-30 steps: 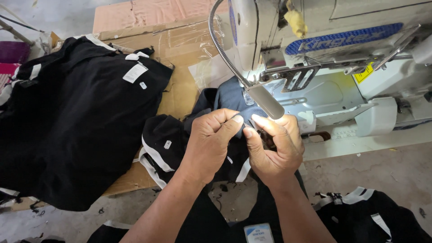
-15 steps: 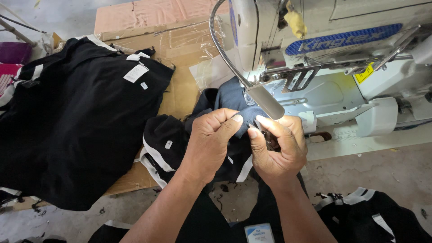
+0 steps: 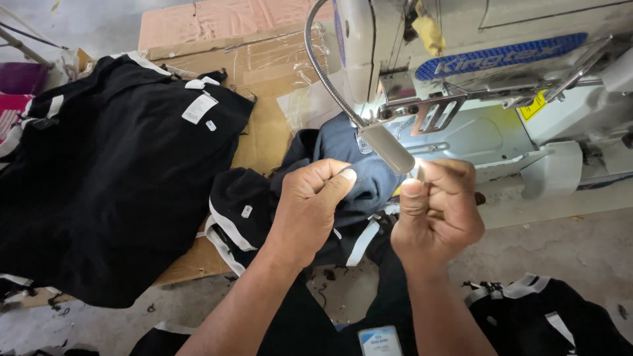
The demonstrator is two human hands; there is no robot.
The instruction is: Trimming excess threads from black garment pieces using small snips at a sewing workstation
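left hand (image 3: 310, 211) curled shut, fingertips pinching dark blue fabric garment (image 3: 349, 165) | right hand (image 3: 438, 211) fisted, thumb up, contents hidden | garment bunched on sewing table's front edge under grey gooseneck lamp (image 3: 389, 148) | black white-striped clothes pile (image 3: 112, 178) at left, on cardboard

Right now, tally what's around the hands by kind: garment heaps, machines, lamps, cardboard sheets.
Black garment heaps with white trim: 3, the big pile, the bundle under the hands, one at lower right
Sewing machine: 1
Gooseneck lamp: 1
Cardboard sheet: 1
Total: 6
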